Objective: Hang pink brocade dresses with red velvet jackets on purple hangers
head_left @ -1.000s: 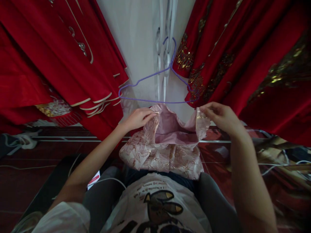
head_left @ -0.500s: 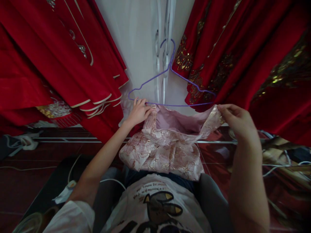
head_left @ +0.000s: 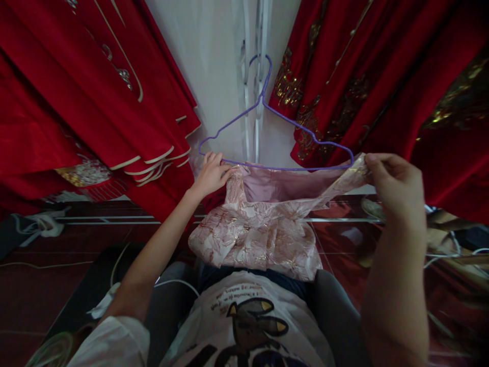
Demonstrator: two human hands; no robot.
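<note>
A pink dress (head_left: 263, 232) with a shiny gold pattern lies over my lap, its neckline pulled wide and the plain pink lining showing. My left hand (head_left: 210, 176) grips the purple wire hanger (head_left: 290, 121) by its lower left bar, beside the left shoulder strap; whether the fingers also pinch the strap I cannot tell. Between thumb and fingers of my right hand (head_left: 395, 178) the right strap is pinched and drawn outward, near the hanger's right end. The hanger's bottom bar runs across the dress opening, its hook pointing away from me.
Red garments with silver trim (head_left: 153, 102) hang on the left, and red ones with gold sequins (head_left: 305, 97) on the right. Behind the hanger is a white cabinet (head_left: 198, 56) with long handles. A white cable (head_left: 178, 283) crosses by my left leg. Clutter lies at far right.
My right hand has moved right and slightly up, stretching the strap out past the hanger's right end. The hanger has shifted closer, with its right end now over the strap.
</note>
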